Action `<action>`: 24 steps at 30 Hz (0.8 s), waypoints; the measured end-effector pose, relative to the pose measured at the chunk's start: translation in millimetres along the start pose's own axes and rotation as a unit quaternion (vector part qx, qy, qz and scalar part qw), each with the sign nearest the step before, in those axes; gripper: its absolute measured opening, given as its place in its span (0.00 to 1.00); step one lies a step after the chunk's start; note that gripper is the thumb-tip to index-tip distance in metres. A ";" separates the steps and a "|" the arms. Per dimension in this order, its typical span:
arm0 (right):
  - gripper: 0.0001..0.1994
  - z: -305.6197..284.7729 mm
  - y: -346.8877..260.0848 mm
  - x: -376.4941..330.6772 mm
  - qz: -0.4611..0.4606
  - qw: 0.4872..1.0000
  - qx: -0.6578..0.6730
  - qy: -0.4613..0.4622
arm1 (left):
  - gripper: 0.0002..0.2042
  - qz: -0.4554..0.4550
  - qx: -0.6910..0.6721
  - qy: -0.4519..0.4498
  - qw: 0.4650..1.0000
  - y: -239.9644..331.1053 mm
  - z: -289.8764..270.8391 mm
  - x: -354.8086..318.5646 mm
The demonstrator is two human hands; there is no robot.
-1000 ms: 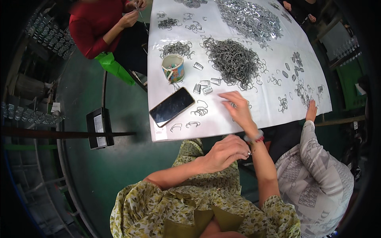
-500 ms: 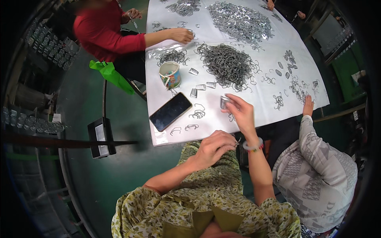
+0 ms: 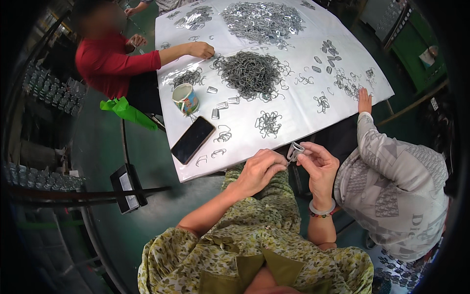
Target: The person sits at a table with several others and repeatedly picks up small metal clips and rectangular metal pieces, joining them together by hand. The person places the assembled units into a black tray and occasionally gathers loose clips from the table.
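Observation:
My right hand (image 3: 319, 169) pinches a silvery metal buckle (image 3: 295, 150) between thumb and fingers, just off the table's near edge. Close by, my left hand (image 3: 262, 171) is closed, its fingertips meeting the buckle's near side. A thin bent wire hook is mostly hidden in the left fingers. On the white table (image 3: 235, 147) ahead lie a small heap of wire hooks (image 3: 269, 124) and a few loose hooks (image 3: 218, 153). Several flat buckles (image 3: 222, 105) lie in a row past the black phone (image 3: 194, 139).
A large dark pile of wire hooks (image 3: 250, 73) and a shiny pile of metal pieces (image 3: 262, 22) cover the table beyond. A patterned bucket (image 3: 186, 100) stands at left. A person in red (image 3: 115, 61) works there; another in grey (image 3: 391, 196) sits close at my right.
My right hand has come back from over the table with the buckle, bringing it to my left fingertips. The view has shifted, so the table sits further left.

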State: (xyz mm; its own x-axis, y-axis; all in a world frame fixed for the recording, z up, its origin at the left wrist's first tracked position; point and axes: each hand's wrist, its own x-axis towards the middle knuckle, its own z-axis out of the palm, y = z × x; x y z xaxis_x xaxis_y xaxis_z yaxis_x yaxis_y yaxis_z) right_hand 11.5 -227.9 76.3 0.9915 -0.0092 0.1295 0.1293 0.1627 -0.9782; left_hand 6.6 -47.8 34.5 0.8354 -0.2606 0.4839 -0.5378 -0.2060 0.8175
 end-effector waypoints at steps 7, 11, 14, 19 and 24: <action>0.12 -11.2 8.2 -1.4 0.008 1.000 0.019 0.016 | 0.12 -0.046 -0.044 0.042 0.997 -13.8 6.5 6.4; 0.12 -21.1 14.4 5.3 0.008 1.000 0.023 -0.008 | 0.07 -0.101 0.091 0.055 0.989 -71.9 -7.5 53.7; 0.12 -30.2 19.1 11.4 0.009 1.000 0.019 -0.014 | 0.04 -0.088 0.226 0.037 0.969 -118.0 -3.9 118.1; 0.11 -42.6 20.3 18.8 0.040 0.999 0.004 -0.011 | 0.06 -0.036 0.321 -0.045 0.945 -179.3 21.7 196.9; 0.11 -54.4 31.7 18.6 0.061 0.998 0.000 -0.008 | 0.06 -0.022 0.352 -0.072 0.933 -199.2 60.0 247.6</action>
State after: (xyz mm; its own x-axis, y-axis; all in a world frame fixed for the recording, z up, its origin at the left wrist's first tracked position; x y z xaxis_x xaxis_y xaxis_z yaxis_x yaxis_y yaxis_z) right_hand 34.8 -276.6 38.9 0.9996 0.0266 0.0126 0.0082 0.1616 -0.9868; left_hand 313.8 -127.9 -27.4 0.8617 -0.3508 0.3666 -0.4871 -0.7744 0.4037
